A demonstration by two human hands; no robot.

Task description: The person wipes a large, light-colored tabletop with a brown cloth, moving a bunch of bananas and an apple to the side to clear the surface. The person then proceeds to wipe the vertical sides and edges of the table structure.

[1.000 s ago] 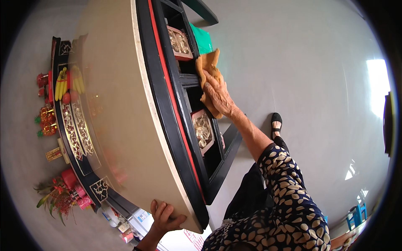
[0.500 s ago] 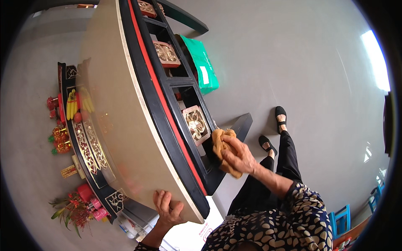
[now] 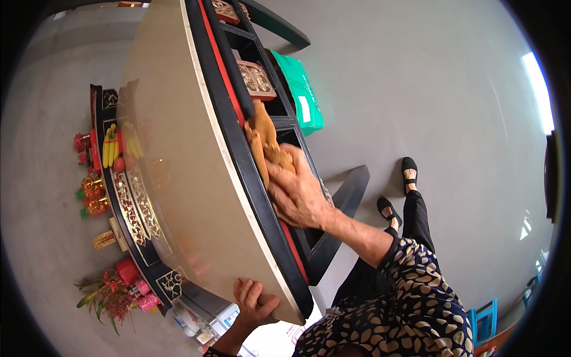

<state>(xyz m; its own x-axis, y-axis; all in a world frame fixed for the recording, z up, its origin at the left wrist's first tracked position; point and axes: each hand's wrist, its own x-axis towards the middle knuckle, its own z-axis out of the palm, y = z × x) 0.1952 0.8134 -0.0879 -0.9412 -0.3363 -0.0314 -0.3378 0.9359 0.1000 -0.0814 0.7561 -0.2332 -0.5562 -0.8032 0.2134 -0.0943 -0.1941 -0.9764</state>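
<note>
A large table with a beige, glossy top (image 3: 178,113) stands at my left, its black side (image 3: 235,152) carrying a red stripe and carved gilt panels. My right hand (image 3: 300,193) is closed on an orange-brown cloth (image 3: 262,128). It presses the cloth along the red stripe, between two openings of the frame. Fingers and cloth hide the nearest carved panel; the middle carved panel (image 3: 257,79) shows beyond. My left hand (image 3: 256,302) rests on the tabletop by its near corner, fingers slightly bent and holding nothing.
Beyond the table is a dark altar stand (image 3: 134,214) with bananas (image 3: 110,147), red ornaments and a plant (image 3: 107,297). A green box (image 3: 300,92) sits on the floor beside a dark table leg (image 3: 351,187). Blue chairs (image 3: 485,318) are at lower right.
My right hand has moved the cloth up and left, from the frame's lower outer edge onto the red stripe. My left hand stays on the tabletop near the corner.
</note>
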